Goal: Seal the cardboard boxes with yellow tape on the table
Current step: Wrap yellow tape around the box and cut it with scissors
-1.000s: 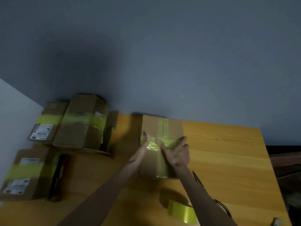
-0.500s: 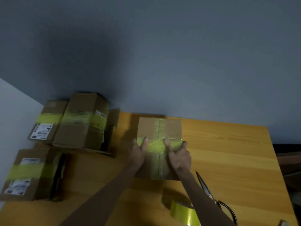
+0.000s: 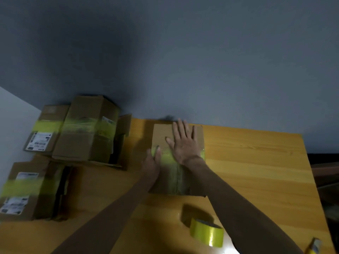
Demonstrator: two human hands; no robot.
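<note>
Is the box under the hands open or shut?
Shut. The box has its flaps lying flat, yellow tape crosses the seam, and the right hand presses flat on top.

Packing spot: labelled, taped cardboard boxes (image 3: 86, 129) piled on a wooden table (image 3: 256, 162), tape roll (image 3: 206, 233).

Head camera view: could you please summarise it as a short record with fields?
table: wooden
box: cardboard, closed, in the middle
tape band: yellow, across the box top
right hand: flat, fingers straight, pressing the box top
left hand: fingers straight, on the tape at the box's left edge
tape roll: yellow, near the person
taped boxes: several, at the left
</note>
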